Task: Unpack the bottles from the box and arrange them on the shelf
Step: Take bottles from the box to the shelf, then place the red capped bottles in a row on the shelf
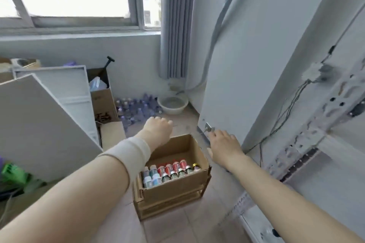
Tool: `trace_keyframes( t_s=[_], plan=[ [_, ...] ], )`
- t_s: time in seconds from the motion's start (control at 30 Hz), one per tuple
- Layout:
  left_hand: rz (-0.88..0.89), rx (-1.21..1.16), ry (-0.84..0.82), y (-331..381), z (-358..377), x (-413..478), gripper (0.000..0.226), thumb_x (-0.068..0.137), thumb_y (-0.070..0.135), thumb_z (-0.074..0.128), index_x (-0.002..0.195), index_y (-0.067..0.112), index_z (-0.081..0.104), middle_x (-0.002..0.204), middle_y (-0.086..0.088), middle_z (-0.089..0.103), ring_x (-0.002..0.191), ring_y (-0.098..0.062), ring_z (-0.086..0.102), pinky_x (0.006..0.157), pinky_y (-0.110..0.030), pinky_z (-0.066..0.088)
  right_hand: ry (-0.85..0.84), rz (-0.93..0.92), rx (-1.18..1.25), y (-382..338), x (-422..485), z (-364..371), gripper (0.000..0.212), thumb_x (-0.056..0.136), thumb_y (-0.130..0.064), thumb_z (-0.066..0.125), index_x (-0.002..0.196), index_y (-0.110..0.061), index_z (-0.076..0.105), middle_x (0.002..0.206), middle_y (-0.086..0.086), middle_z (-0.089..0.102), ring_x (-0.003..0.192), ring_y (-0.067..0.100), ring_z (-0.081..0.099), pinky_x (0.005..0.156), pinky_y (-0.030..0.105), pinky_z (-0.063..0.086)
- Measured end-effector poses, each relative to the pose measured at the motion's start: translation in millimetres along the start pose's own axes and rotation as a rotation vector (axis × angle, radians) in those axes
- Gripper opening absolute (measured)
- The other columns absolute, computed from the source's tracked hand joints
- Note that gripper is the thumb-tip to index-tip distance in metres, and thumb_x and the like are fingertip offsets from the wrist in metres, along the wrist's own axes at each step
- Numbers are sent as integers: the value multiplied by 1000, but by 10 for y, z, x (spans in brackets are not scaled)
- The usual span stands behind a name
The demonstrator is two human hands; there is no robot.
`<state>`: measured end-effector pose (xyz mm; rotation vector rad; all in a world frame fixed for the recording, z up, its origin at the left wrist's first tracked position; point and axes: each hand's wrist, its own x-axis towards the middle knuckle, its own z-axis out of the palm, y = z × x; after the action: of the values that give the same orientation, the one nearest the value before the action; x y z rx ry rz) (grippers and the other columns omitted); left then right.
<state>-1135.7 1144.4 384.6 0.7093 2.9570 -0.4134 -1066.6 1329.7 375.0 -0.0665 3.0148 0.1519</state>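
Down on the tiled floor (pixel 177 229), the bottles (pixel 169 171) stood in two short rows against the near wall of the open cardboard box (pixel 197 156), caps up, some red, some white or teal. The far half of the box showed bare cardboard.

The left hand (pixel 158 130) hung over the box's far left corner, knuckles up and fingers curled under; I cannot tell whether they clamped on the rim or on nothing. A pale band (pixel 132 154) wrapped the forearm behind it. The right hand (pixel 223 144) reached past the box's right side, fingers straight and slightly apart, their tips at a small metal bracket (pixel 208 127) on the foot of a white panel (pixel 227 85).

Beyond the box sat a pale basin (pixel 171 104) beside a heap of clear plastic bottles (pixel 136 108). Left of the box leaned grey-white boards (pixel 39 124).
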Motion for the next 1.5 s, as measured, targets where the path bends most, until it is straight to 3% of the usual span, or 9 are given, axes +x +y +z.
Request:
trace_keyframes(
  t_s=[0.17,0.4,0.67,0.9,1.1,1.17,1.33,1.5],
  plan=[
    [-27,-121,-218,-156,978,431,39,94,30,49,128,10,45,130,-10,54,120,-28,52,94,-37,43,-188,-28,13,-150,670,689,41,95,-30,44,131,-12,38,133,11,45,123,29,43,101,38,37],
    [-107,-311,-424,34,2047,1241,30,95,21,41,122,9,46,125,-12,56,116,-31,52,91,-38,42,-434,-62,62,-10,1701,1691,37,96,-26,42,130,-12,39,134,11,46,123,28,43,101,35,37],
    [-249,-577,-692,297,3214,2027,48,95,37,47,134,10,37,132,-10,51,120,-29,50,95,-37,41,-717,34,260,48,2658,3011,46,94,-30,46,136,-14,37,135,7,44,124,25,44,101,33,38],
    [-281,-639,-637,521,4483,2897,50,95,45,41,136,17,37,131,-11,51,121,-29,45,98,-37,36,-764,170,397,-8,3491,4269,53,92,-31,52,135,-6,37,131,14,45,124,30,44,101,35,36],
    [-253,-749,-685,690,5132,3442,48,95,47,41,136,24,41,138,-8,48,130,-30,38,106,-37,29,-916,232,459,59,3926,4958,46,87,-36,60,119,-3,56,123,17,59,114,31,55,90,31,43],
    [-198,-740,-729,716,5227,3519,49,94,50,41,135,24,43,138,-7,49,132,-29,36,108,-38,27,-952,303,590,67,3975,5066,43,83,-31,68,115,-4,60,119,14,64,109,28,60,85,29,45],
    [-245,-956,-797,625,5309,3577,47,88,53,51,127,27,50,131,-7,51,128,-28,38,105,-38,31,-998,458,758,84,4014,5083,45,75,-22,76,112,-4,60,117,14,65,105,27,63,92,35,49],
    [-273,-1106,-606,536,5110,3474,46,87,47,56,126,25,52,130,-3,53,125,-21,42,98,-29,35,-844,455,763,142,3985,4803,58,70,-24,80,116,-6,51,117,12,63,108,27,60,86,31,44]
  ],
)
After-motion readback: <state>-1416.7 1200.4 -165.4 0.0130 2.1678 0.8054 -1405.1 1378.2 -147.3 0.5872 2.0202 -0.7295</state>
